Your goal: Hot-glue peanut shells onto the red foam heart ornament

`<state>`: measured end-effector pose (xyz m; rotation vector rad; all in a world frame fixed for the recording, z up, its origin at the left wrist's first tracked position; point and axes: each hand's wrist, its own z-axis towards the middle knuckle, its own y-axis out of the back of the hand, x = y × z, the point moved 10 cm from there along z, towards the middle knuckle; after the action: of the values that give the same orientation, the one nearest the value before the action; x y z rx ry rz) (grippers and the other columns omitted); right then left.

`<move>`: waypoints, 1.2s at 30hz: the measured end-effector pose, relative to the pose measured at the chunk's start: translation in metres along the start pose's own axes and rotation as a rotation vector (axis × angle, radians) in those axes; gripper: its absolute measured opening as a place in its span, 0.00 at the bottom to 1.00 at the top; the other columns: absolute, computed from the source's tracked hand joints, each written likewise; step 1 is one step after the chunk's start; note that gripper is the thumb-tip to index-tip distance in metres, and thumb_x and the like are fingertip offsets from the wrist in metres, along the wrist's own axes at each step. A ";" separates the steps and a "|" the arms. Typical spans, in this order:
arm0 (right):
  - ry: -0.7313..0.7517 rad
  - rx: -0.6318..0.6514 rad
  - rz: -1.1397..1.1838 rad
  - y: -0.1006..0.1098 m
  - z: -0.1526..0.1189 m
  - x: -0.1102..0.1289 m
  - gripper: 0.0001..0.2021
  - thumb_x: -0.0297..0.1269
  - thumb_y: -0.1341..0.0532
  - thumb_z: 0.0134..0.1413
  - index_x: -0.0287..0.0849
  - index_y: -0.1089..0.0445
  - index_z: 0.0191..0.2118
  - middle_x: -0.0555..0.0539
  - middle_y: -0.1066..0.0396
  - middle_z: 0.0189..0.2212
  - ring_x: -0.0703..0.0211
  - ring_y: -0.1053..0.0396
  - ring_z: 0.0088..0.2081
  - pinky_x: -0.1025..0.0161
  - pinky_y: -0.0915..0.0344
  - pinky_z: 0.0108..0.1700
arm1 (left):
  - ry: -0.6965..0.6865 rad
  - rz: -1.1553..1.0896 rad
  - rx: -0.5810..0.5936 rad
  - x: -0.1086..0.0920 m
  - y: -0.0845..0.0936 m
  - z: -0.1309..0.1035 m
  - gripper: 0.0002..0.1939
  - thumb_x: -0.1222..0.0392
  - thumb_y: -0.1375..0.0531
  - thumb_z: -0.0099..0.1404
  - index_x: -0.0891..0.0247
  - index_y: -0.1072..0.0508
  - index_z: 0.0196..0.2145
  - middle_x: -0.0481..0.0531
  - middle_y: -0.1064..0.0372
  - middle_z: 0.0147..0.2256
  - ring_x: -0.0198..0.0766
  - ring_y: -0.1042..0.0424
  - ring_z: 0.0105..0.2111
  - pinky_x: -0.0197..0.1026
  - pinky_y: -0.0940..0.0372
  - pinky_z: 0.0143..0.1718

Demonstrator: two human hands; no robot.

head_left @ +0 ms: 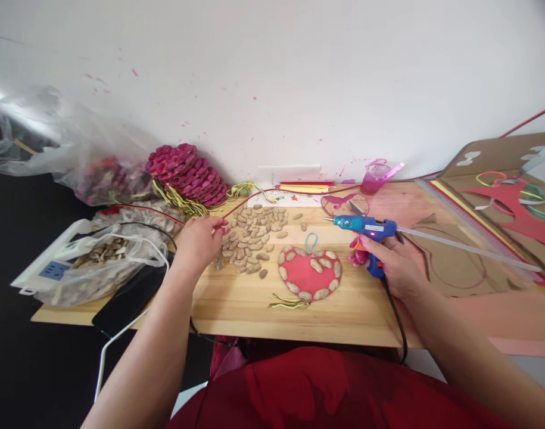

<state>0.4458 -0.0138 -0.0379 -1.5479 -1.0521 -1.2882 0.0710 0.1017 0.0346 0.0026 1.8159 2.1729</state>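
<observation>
My right hand [399, 265] grips a blue hot glue gun [364, 227], its nozzle pointing left. A long clear glue stick [469, 247] runs out of the gun's back. To the left of the gun lies a red heart [305, 271] edged with peanuts, some also sitting inside its upper right. It has a blue loop at the top and a yellow-green tassel [289, 302] below. My left hand [201, 241] is at the left edge of a spread of loose peanuts [249, 238], fingers bent together; anything between the fingertips is hidden.
At left are a white power strip [53, 271], a bag of peanut shells [106, 256] and a black phone-like slab [124, 304]. Magenta peanut bundles [187, 176] lean on the wall. A pink cup [377, 177] stands behind; cut cardboard [464, 262] lies right. Cords cross the table.
</observation>
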 end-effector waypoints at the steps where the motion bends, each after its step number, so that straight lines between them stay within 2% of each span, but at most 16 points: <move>1: 0.003 0.001 -0.006 0.000 0.000 0.000 0.18 0.53 0.25 0.45 0.44 0.26 0.28 0.51 0.27 0.20 0.59 0.29 0.24 0.63 0.31 0.29 | 0.000 -0.018 -0.007 -0.001 0.000 0.000 0.17 0.57 0.44 0.67 0.62 0.18 0.45 0.60 0.19 0.46 0.54 0.23 0.47 0.52 0.34 0.56; 7: -0.020 -0.006 -0.007 0.003 0.002 -0.004 0.19 0.55 0.25 0.43 0.43 0.23 0.30 0.50 0.27 0.20 0.59 0.27 0.25 0.64 0.30 0.30 | -0.004 -0.104 -0.023 -0.006 0.000 0.001 0.15 0.59 0.44 0.67 0.61 0.17 0.43 0.57 0.18 0.46 0.51 0.23 0.48 0.50 0.34 0.55; 14: -0.044 -0.026 -0.001 0.009 0.006 -0.010 0.19 0.55 0.22 0.38 0.45 0.22 0.28 0.50 0.26 0.20 0.59 0.27 0.25 0.65 0.32 0.28 | 0.063 -0.063 -0.066 0.022 0.016 -0.001 0.15 0.61 0.44 0.66 0.62 0.17 0.42 0.58 0.18 0.44 0.51 0.23 0.47 0.49 0.33 0.52; 18: -0.047 -0.033 -0.021 0.010 0.006 -0.009 0.19 0.56 0.23 0.38 0.46 0.21 0.27 0.49 0.26 0.20 0.59 0.27 0.25 0.64 0.32 0.27 | 0.023 -0.046 0.011 0.013 0.007 -0.011 0.12 0.59 0.41 0.64 0.59 0.17 0.36 0.57 0.19 0.40 0.50 0.24 0.44 0.50 0.33 0.52; 21: -0.035 -0.024 -0.012 0.007 0.004 -0.006 0.18 0.55 0.23 0.40 0.46 0.21 0.27 0.49 0.26 0.20 0.58 0.28 0.24 0.63 0.31 0.27 | 0.039 -0.003 0.078 0.002 -0.001 -0.020 0.09 0.58 0.40 0.64 0.57 0.18 0.34 0.57 0.20 0.41 0.56 0.27 0.48 0.57 0.37 0.53; 24: -0.026 -0.016 0.006 0.004 0.002 -0.003 0.18 0.55 0.23 0.40 0.46 0.22 0.27 0.50 0.27 0.19 0.58 0.28 0.23 0.62 0.30 0.28 | 0.074 0.037 0.102 -0.003 -0.005 -0.025 0.08 0.57 0.38 0.63 0.56 0.18 0.37 0.58 0.20 0.44 0.61 0.29 0.52 0.61 0.39 0.52; 30: -0.010 -0.005 -0.007 0.001 0.001 -0.001 0.19 0.54 0.24 0.42 0.43 0.24 0.28 0.50 0.28 0.19 0.59 0.28 0.23 0.62 0.31 0.29 | 0.050 0.057 0.110 -0.002 -0.015 -0.023 0.08 0.59 0.39 0.63 0.57 0.18 0.35 0.58 0.19 0.42 0.58 0.27 0.49 0.56 0.37 0.48; 36: 0.000 0.014 0.003 -0.003 -0.001 0.002 0.19 0.53 0.25 0.44 0.43 0.26 0.28 0.51 0.28 0.19 0.59 0.28 0.24 0.63 0.32 0.29 | 0.071 0.043 0.130 -0.001 -0.018 -0.024 0.11 0.55 0.42 0.65 0.56 0.19 0.35 0.56 0.19 0.43 0.58 0.27 0.50 0.54 0.37 0.47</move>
<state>0.4426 -0.0132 -0.0353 -1.5384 -1.0569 -1.2761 0.0714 0.0815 0.0125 -0.0059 2.0117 2.1040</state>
